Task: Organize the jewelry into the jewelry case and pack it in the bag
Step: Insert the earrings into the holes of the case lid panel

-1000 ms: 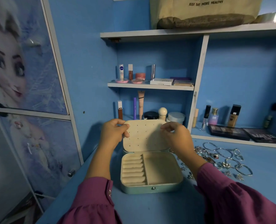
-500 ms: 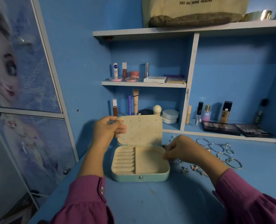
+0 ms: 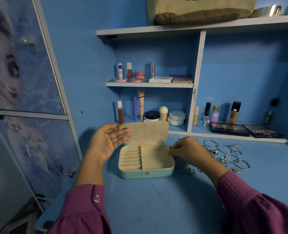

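Spanning the lower half of the view, the blue worktop (image 3: 156, 200) carries the task's things, with blue shelving (image 3: 197, 26) rising behind it and a cabinet door printed with a cartoon figure (image 3: 13, 73) at the left. On the top shelf sits a beige cloth bag (image 3: 202, 12) with printed lettering, partly cut off by the upper edge. Lower shelves hold cosmetics: tubes and small jars in the left bays, bottles and 2 dark palettes (image 3: 246, 130) in the right bay.

At the middle of the worktop stands the mint-green jewelry case (image 3: 146, 173), open, its cream lid (image 3: 148, 132) tilted up and back, dotted with small holes. Inside are a column of ring rolls on the left and a plain compartment on the right; I see no jewelry inside.

The left hand (image 3: 107, 141) is held palm up beside the lid's left edge, fingers loosely extended and grasping nothing; its fingertips overlap the lid's corner, though contact cannot be told. The right hand (image 3: 185, 147) hovers at the case's right rim, its fingers curled together as if pinching something small, but what they hold cannot be made out. Both wrists wear purple sleeves (image 3: 82, 211).

Just right of the case lies the jewelry (image 3: 224, 154): silver bangles, rings and small pieces scattered on the worktop, partly hidden behind the right hand.
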Demonstrator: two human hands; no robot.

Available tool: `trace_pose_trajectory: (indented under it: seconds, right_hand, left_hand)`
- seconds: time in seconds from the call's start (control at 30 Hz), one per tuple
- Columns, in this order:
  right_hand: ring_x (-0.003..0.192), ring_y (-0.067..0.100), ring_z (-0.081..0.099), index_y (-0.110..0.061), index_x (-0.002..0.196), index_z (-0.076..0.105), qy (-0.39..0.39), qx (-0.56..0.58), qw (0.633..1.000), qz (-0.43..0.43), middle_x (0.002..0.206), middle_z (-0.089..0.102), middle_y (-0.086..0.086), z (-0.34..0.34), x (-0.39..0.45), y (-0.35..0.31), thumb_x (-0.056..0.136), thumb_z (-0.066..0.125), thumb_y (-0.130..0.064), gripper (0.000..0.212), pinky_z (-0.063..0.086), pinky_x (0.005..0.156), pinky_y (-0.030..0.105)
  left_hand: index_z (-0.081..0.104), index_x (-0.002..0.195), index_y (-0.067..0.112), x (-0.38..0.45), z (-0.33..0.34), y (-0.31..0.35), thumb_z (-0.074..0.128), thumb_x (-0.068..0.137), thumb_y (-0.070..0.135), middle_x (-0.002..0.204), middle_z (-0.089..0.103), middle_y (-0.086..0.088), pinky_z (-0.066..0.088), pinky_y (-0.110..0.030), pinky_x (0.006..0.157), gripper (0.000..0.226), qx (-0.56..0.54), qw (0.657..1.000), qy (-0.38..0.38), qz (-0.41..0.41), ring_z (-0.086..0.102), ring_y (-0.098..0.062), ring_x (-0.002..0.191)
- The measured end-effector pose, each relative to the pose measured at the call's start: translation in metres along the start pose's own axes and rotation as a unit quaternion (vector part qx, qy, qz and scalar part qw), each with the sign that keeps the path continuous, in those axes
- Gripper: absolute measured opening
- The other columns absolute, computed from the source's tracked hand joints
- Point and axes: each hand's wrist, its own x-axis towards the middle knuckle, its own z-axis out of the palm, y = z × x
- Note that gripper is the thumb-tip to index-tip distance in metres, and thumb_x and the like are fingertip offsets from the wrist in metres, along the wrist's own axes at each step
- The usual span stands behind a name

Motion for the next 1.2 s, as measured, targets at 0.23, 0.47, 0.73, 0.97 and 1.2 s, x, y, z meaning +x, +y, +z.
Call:
trace_pose_trajectory:
  seconds: [0.23,0.47,0.73,0.97,1.2]
  right_hand:
    - [0.067,0.008,0.059,-0.018,0.078,0.076,0.007,0.032,0.999,-0.042,0.073,0.069,-0.008,-0.012,-0.008,0.012,0.082,0.072,-0.024,0.008,0.047,0.059,0.018]
    - [0.069,0.007,0.061,-0.029,0.075,0.072,-0.05,-0.062,0.995,-0.067,0.076,0.069,-0.01,-0.043,-0.024,0.04,0.08,0.073,-0.021,0.01,0.052,0.065,0.023]
    - [0.077,0.001,0.061,-0.032,0.08,0.074,-0.091,-0.125,0.984,-0.091,0.083,0.067,-0.015,-0.046,-0.03,0.047,0.08,0.073,-0.023,0.01,0.053,0.074,0.022]
    - [0.082,0.006,0.06,-0.028,0.087,0.076,-0.096,-0.168,0.976,-0.102,0.087,0.065,-0.014,-0.041,-0.029,0.045,0.08,0.072,-0.025,0.008,0.055,0.081,0.03]
    - [0.083,0.007,0.06,-0.027,0.089,0.075,-0.082,-0.216,0.967,-0.103,0.091,0.065,-0.013,-0.042,-0.03,0.044,0.081,0.071,-0.033,0.011,0.053,0.075,0.027]
  left_hand:
    - [0.068,0.084,0.003,-0.011,-0.008,-0.007,0.053,0.094,0.009,0.075,0.073,-0.014,0.056,-0.019,0.051,0.018,0.033,0.998,0.009,-0.06,0.072,-0.016,0.064]
    - [0.067,0.084,-0.001,-0.017,-0.015,-0.008,0.055,0.086,-0.005,0.07,0.068,-0.017,0.033,-0.01,0.034,0.013,0.159,0.98,-0.028,-0.115,0.048,-0.005,0.042]
    - [0.063,0.087,0.001,-0.018,-0.015,-0.01,0.053,0.085,-0.01,0.059,0.065,-0.009,0.021,-0.008,0.029,0.015,0.232,0.964,-0.052,-0.118,0.028,0.001,0.034]
    - [0.066,0.079,0.003,-0.014,-0.018,-0.013,0.054,0.084,-0.012,0.066,0.067,-0.017,0.022,-0.009,0.029,0.019,0.235,0.963,-0.049,-0.12,0.028,-0.001,0.033]
    - [0.065,0.084,0.002,-0.012,-0.02,-0.014,0.055,0.084,-0.011,0.068,0.069,-0.018,0.023,-0.009,0.029,0.017,0.23,0.964,-0.051,-0.122,0.03,0.0,0.033]
